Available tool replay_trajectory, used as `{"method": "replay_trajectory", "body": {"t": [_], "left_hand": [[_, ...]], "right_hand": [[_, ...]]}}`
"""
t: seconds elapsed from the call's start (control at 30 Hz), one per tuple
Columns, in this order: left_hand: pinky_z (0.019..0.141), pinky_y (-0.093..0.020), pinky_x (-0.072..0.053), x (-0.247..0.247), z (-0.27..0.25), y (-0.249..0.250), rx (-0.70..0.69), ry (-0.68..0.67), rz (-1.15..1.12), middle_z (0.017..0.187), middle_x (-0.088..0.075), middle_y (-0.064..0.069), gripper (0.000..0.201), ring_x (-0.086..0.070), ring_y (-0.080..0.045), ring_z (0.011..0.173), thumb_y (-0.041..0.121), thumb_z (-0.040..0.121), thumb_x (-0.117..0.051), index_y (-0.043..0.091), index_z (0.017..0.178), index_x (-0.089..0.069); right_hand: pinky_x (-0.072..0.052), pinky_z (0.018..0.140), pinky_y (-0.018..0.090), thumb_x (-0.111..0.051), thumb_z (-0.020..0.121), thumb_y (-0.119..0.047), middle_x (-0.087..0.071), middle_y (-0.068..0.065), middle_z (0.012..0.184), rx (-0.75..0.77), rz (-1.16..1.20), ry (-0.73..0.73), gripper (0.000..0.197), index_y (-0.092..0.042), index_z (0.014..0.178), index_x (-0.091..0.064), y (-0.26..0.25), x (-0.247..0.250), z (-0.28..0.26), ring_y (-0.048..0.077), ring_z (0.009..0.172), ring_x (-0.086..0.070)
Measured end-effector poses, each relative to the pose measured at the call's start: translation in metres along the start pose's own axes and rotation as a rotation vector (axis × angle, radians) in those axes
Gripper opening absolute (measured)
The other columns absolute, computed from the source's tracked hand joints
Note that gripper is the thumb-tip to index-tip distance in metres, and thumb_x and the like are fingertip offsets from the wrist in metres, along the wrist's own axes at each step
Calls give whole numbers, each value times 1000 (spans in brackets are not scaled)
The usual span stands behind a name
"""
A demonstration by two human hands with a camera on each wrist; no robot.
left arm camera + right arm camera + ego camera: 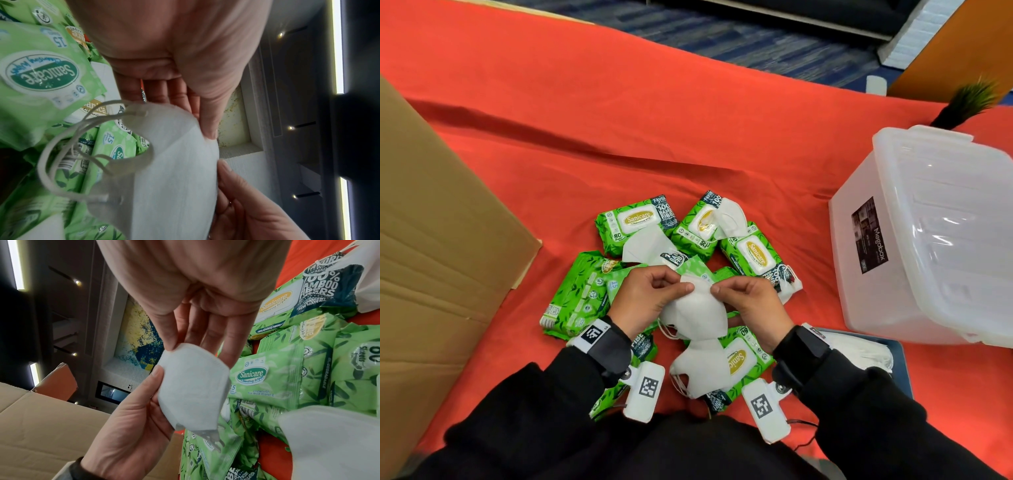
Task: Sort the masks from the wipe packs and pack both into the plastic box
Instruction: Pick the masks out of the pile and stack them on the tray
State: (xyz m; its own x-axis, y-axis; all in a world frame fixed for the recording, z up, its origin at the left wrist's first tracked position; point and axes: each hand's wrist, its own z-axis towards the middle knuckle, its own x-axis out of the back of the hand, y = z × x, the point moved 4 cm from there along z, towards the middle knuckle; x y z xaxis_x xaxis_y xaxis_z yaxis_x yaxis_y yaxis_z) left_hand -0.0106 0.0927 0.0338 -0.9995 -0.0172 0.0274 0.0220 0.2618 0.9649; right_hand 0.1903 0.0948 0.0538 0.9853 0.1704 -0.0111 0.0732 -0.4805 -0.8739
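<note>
Both hands hold one white folded mask (697,310) above the pile, low in the middle of the head view. My left hand (683,286) pinches its top left edge; the right hand (717,287) pinches the top right edge. The left wrist view shows the mask (174,170) with ear loops (61,154) hanging, my left thumb (209,129) on its rim. The right wrist view shows my right hand (201,352) pinching the mask (193,389). Green wipe packs (635,222) lie around, with loose masks (702,366) on them. The clear plastic box (928,240) stands at right.
A large cardboard box (441,257) fills the left side. A stack of white masks (859,353) lies on a blue surface beside the plastic box. Everything sits on an orange-red cloth (619,120). A dark plant (969,102) stands behind the box.
</note>
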Motion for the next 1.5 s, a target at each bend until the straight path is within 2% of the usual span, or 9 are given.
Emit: {"method": "replay_trajectory", "body": {"t": [0.33,0.47,0.6,0.83,0.93,1.03,1.13,1.27,1.5], "left_hand": [[60,-13,-45,-5,-16,-8,20,16,40,67,-70,6,11,-61,-1,60,9,80,-83,5,78,-74],[62,-25,-50,-1,-24,-28,158,-154,170,77,-74,-13,27,-66,-16,66,29,73,-91,11,86,-75],[55,-30,-54,4,-36,-52,283,-154,175,82,-71,-32,18,-66,-25,56,2,79,-84,-4,91,-72],[47,-26,-52,-3,-63,-93,504,-243,280,77,-75,-22,16,-70,-22,54,3,76,-83,0,82,-69],[54,-37,-60,-9,-73,-103,537,-265,318,67,-71,-15,15,-73,-29,62,3,78,-82,5,73,-68],[50,-33,-58,-11,-78,-105,561,-222,314,68,-72,-15,12,-73,-28,63,3,79,-81,3,78,-69],[52,-35,-59,-11,-79,-106,569,-195,309,69,-73,-15,14,-75,-28,65,5,80,-82,-1,83,-70],[56,-37,-61,-11,-79,-107,572,-159,288,70,-74,-15,17,-76,-34,70,7,81,-82,-4,89,-71],[51,-31,-57,-10,-77,-109,554,-130,331,67,-74,-8,16,-75,-25,67,15,80,-84,5,82,-72]], "right_hand": [[-56,52,31,-74,89,-4,-72,10,79,-26,10,8,9,3,95,-74,15,3,-9,19,68,-68],[-56,50,31,-73,89,-3,-70,6,72,-109,109,30,6,0,94,-73,27,8,-10,16,60,-65],[-61,57,37,-77,86,-3,-72,12,80,-267,165,52,16,1,101,-73,54,22,-8,20,65,-68],[-55,47,28,-77,83,4,-64,14,65,-318,-61,105,10,6,92,-73,107,29,-9,16,48,-57],[-42,39,21,-81,79,1,-65,14,61,-284,-166,134,5,-1,82,-76,119,32,-8,16,44,-54],[-38,39,21,-84,76,-3,-66,13,61,-240,-238,156,8,-8,75,-78,123,32,-9,18,46,-55],[-44,45,23,-85,75,-1,-68,12,62,-205,-246,177,9,-8,72,-79,122,32,-8,19,48,-56],[-56,69,42,-88,71,-7,-74,8,67,-174,-311,204,14,-16,65,-79,122,33,-2,21,56,-61],[-58,66,33,-89,71,-11,-71,-8,58,-155,-413,229,12,-17,68,-79,120,32,2,6,49,-61]]}}
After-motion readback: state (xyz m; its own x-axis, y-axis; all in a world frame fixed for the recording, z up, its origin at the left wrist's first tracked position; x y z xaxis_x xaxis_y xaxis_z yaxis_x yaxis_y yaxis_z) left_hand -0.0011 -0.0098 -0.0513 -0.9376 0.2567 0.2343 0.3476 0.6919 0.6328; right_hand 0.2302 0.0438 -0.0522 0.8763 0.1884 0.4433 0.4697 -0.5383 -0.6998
